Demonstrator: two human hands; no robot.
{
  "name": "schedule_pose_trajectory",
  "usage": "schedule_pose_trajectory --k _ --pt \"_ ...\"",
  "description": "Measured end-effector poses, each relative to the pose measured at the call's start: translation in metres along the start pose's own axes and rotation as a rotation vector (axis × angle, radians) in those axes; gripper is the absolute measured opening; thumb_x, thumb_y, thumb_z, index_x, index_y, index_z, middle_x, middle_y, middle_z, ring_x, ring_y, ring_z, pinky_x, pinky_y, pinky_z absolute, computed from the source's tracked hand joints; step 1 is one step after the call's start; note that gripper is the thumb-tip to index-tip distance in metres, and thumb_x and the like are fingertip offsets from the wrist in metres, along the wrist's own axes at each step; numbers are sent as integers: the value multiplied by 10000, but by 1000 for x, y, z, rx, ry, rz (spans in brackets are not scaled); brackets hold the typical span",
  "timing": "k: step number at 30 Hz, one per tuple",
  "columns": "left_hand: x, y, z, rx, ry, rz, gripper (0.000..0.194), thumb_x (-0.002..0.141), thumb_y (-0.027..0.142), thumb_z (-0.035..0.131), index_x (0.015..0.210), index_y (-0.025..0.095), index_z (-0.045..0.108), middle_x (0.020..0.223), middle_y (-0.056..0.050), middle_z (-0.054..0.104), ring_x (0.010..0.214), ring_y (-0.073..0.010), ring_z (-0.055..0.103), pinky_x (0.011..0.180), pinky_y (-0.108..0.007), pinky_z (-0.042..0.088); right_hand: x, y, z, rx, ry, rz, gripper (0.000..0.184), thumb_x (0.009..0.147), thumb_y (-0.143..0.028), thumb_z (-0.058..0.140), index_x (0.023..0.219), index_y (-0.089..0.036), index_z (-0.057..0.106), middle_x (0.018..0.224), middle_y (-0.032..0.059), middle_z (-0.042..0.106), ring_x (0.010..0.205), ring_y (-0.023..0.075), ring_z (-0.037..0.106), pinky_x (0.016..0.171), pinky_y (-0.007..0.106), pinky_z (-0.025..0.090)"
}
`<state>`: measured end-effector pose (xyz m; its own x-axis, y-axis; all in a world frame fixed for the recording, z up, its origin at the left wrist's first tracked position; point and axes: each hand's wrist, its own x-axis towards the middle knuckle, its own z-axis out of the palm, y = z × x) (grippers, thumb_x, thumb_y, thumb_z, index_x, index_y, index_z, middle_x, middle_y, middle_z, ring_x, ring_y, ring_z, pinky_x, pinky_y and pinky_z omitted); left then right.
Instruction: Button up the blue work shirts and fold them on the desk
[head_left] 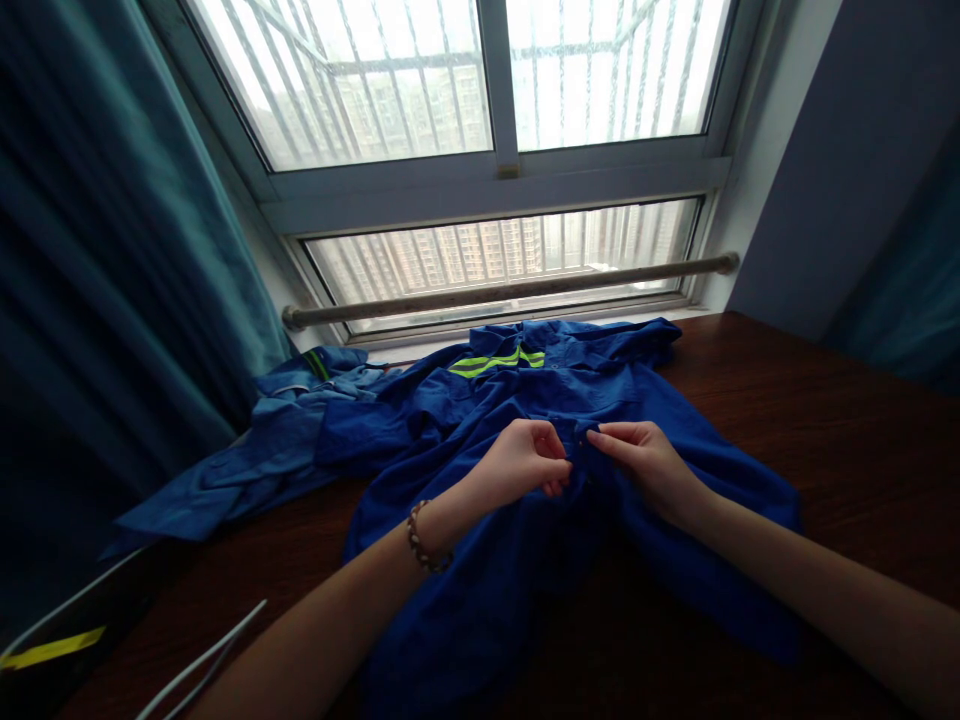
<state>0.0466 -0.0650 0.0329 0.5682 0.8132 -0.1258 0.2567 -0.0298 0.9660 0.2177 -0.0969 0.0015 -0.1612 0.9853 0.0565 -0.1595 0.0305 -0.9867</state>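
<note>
Blue workwear, which looks like a coverall [480, 560], lies spread over a dark wooden table, with yellow-green reflective strips across its upper part. At its middle, my right hand [651, 462] pinches a fold of the cloth between thumb and fingertips. Just left of it, my left hand [529, 458] has its fingers curled together against the front of the garment; what lies between those fingertips is too small to make out. A braided bracelet [426, 540] circles my left wrist. Both hands work close together, a small gap apart.
More blue clothing [255, 465] lies to the left, beside the teal curtain [187, 220]. A rail [510, 292] crosses the barred window behind the table [862, 460]. White cables [210, 660] and a yellow strip [56, 648] are at the lower left.
</note>
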Motion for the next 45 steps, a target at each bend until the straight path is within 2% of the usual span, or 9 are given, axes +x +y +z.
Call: schedule_pose_trajectory --k 3,11,15,20,23,28,32,37,45 --pt "-1 2 0 -57 -10 -42 116 630 129 635 649 115 522 503 5 597 427 -99 562 429 -187 443 1 1 -1 -187 20 -101 297 711 -384 631 561 -136 567 513 -50 444 503 62 364 491 215 266" --pt "-2 6 -1 -180 33 -84 201 606 215 703 660 100 547 570 -47 641 540 -155 630 540 -253 507 1 -1 -1 -295 -15 -124 363 765 -418 550 524 -146 539 499 -34 451 518 88 381 517 239 280" --pt "-2 7 0 -152 77 -85 173 609 187 691 642 102 544 569 -42 637 519 -150 623 516 -251 505 0 1 0 -169 -10 -103 369 768 -407 553 513 -140 549 511 -17 493 527 90 420 543 241 314" --pt "0 0 0 -108 90 -19 120 616 149 662 630 105 552 519 -17 611 493 -144 611 513 -258 511 2 5 1 66 7 50 282 702 -403 625 694 -123 661 636 29 600 585 107 508 550 232 369" --pt "1 -6 1 -115 67 16 87 619 130 644 657 104 570 567 -27 632 531 -153 625 529 -258 516 3 6 0 -58 -8 30 246 654 -358 675 738 -127 673 657 25 619 587 104 516 542 224 379" --pt "0 -5 6 -175 49 -14 82 633 95 617 702 105 574 598 -25 643 569 -149 634 583 -261 521 5 5 -1 -305 25 -110 228 645 -362 671 716 -148 639 702 21 633 640 133 548 588 250 426" --pt "1 -3 11 -209 85 -38 134 711 228 604 700 100 569 603 -14 618 568 -127 622 608 -252 517 3 7 1 -456 95 -208 210 664 -360 657 703 -162 599 688 12 614 646 147 560 597 265 444" --pt "3 -13 17 -191 151 37 270 636 331 691 658 104 547 619 -5 587 563 -106 583 553 -222 503 -2 9 5 -600 139 -299 167 716 -333 612 678 -176 569 633 -3 583 592 136 544 551 255 422" --pt "3 -21 24 -512 221 -37 165 664 196 652 639 111 514 618 11 532 557 -78 551 580 -218 496 -4 10 7 -408 151 -229 225 689 -372 642 647 -167 561 648 3 586 615 138 538 577 255 413"
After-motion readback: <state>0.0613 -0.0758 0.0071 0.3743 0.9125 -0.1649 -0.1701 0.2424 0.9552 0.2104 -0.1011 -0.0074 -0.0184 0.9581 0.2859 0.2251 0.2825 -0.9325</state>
